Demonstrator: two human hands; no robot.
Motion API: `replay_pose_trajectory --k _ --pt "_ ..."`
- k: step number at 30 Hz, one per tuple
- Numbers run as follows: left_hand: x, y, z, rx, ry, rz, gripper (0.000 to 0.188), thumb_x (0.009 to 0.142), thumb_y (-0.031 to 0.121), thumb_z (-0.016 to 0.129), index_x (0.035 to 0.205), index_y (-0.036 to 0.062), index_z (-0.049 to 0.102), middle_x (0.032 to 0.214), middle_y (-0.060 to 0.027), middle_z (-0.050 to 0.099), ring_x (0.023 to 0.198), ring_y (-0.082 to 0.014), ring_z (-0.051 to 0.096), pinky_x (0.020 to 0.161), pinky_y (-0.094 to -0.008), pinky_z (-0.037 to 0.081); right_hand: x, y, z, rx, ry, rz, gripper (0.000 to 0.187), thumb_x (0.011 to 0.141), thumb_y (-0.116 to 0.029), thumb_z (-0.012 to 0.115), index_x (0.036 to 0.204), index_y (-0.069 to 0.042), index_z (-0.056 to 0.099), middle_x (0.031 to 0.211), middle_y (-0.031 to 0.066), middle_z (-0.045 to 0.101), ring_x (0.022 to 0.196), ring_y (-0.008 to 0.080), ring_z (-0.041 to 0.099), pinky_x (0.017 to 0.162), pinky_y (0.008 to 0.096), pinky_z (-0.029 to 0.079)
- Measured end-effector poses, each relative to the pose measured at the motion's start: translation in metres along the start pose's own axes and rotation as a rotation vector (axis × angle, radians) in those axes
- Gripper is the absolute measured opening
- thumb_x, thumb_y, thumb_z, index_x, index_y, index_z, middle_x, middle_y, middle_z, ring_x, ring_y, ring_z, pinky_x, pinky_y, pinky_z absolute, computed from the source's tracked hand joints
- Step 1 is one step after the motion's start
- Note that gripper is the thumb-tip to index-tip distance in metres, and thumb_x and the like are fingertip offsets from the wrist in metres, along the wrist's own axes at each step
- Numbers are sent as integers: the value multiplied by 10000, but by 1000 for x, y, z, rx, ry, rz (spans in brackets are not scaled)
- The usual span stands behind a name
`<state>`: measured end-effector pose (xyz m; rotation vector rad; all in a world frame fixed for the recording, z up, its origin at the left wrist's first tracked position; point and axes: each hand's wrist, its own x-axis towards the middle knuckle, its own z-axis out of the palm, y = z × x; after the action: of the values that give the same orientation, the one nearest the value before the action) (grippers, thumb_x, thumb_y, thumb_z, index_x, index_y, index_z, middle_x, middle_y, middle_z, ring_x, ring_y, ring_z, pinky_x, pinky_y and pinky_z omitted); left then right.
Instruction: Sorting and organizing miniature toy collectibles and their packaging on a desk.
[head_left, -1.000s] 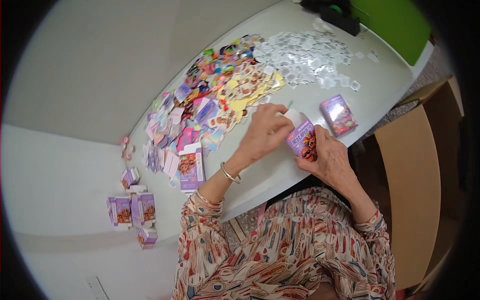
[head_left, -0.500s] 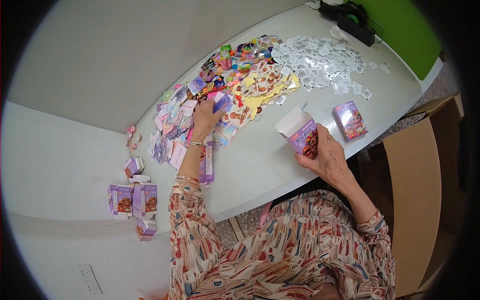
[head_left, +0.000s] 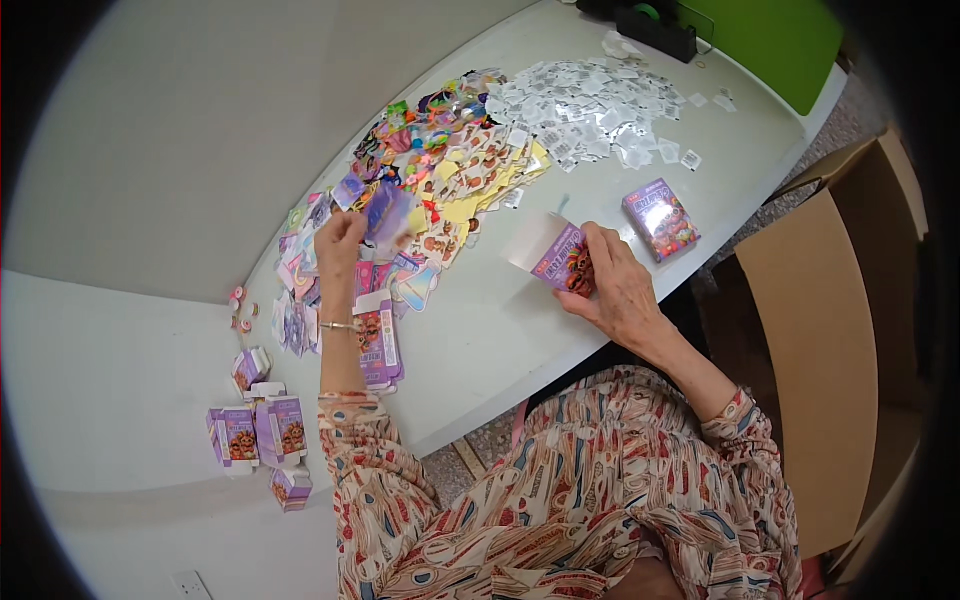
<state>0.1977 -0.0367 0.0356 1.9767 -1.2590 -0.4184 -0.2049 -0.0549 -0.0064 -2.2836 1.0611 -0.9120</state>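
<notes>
My left hand (head_left: 341, 242) is pinched above the heap of cards, and a blurred blue-purple card (head_left: 388, 213) hangs from its fingertips. My right hand (head_left: 622, 288) grips a small purple cardboard box (head_left: 565, 262), tilted, its white flap raised at the top left. Inside the box I cannot see. A shut purple box (head_left: 661, 220) lies just beyond my right hand. Pastel cards (head_left: 300, 260) are piled round my left hand. Flat purple boxes (head_left: 380, 345) lie beside my left wrist.
Yellow-backed sticker sheets (head_left: 480, 180), colourful trinkets (head_left: 430, 130) and small white packets (head_left: 600, 105) spread along the far side. Several purple boxes (head_left: 280, 430) stand at the left. A black tape dispenser (head_left: 655, 35) sits at the back; a large brown carton (head_left: 810, 380) stands right.
My left hand has lifted from the heap with a blue-purple card. My right hand still holds the box. The whole view has shifted, so things sit further left.
</notes>
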Motion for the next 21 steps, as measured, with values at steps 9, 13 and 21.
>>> replay_pose_trajectory --k 9,13,21 --pt "-78 154 57 -63 -125 562 92 870 54 647 953 13 651 802 -62 667 673 -144 615 605 -264 473 3 -2 -1 -69 -85 76 852 702 -243 800 1350 17 312 1033 189 520 913 354 550 755 421 502" --pt "-80 158 69 219 -244 679 82 846 51 630 920 32 660 838 -118 666 709 -284 646 630 -349 509 0 -2 -5 -127 -80 30 868 681 -221 809 1346 35 314 1097 198 513 938 358 541 776 415 496" --pt "-82 168 96 117 -343 645 89 843 41 644 920 -2 639 820 -123 640 750 -258 653 653 -334 506 -1 -10 -3 -103 -92 11 838 667 -179 798 1328 33 329 1108 195 513 952 359 541 790 410 494"
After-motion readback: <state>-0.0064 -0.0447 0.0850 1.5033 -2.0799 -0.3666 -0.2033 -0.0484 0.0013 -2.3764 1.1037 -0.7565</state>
